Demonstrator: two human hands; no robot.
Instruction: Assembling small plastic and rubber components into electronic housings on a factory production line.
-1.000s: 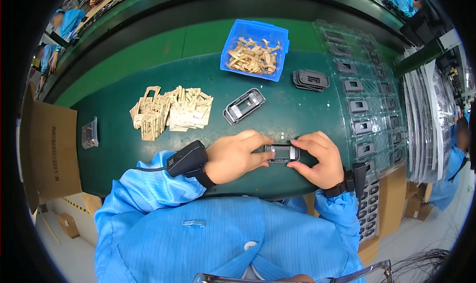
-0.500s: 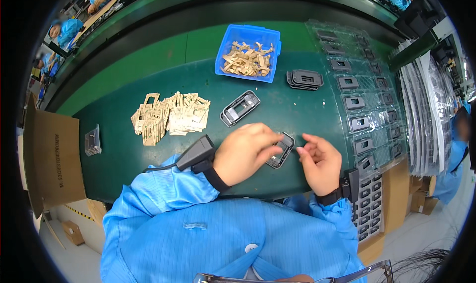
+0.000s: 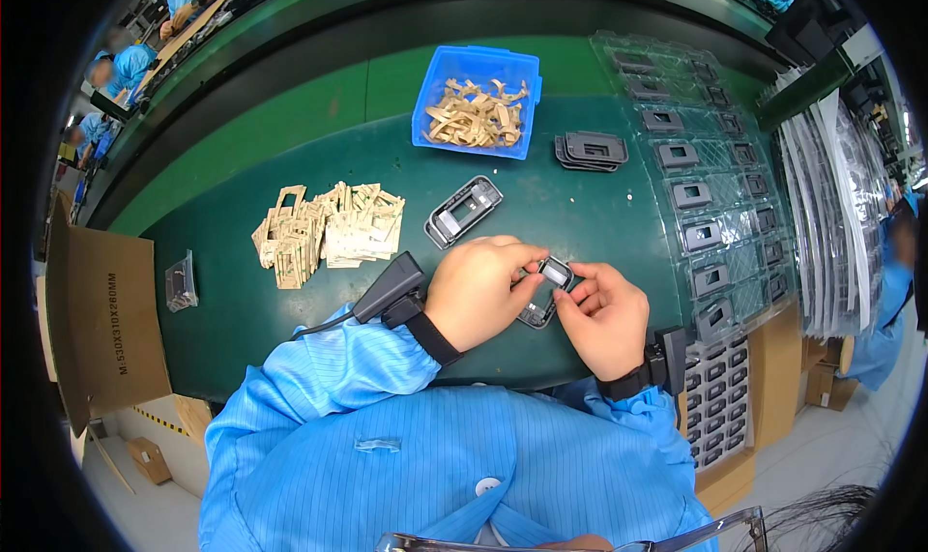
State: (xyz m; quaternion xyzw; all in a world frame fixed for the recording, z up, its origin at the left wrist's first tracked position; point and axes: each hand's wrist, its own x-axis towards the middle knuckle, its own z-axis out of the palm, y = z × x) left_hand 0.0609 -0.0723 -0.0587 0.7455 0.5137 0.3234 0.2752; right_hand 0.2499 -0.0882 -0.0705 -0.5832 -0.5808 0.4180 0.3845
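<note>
A small dark rectangular frame [image 3: 556, 272] with a pale middle sits between my fingertips. My left hand [image 3: 486, 289] pinches its left side, thumb against bent fingers. At its right side, the curled fingers and thumb of my right hand [image 3: 607, 318] grip the edge. Directly under it lies a grey plastic housing [image 3: 536, 317], partly covered by my fingers; whether the frame touches it I cannot tell. Another open grey housing [image 3: 465, 211] lies tilted on the green table just beyond my left hand.
Paper-backed cut-outs [image 3: 329, 228] are piled at left. A blue bin [image 3: 422, 138] holds tan strips. Stacked grey covers [image 3: 592, 151] lie right of it, near a clear tray [image 3: 691, 218] of grey parts. Cardboard boxes [image 3: 111, 310] flank the table; co-workers sit far left.
My right hand has moved left, and its fingers have closed in beside my left hand. The small dark frame now shows between both hands over the housing.
</note>
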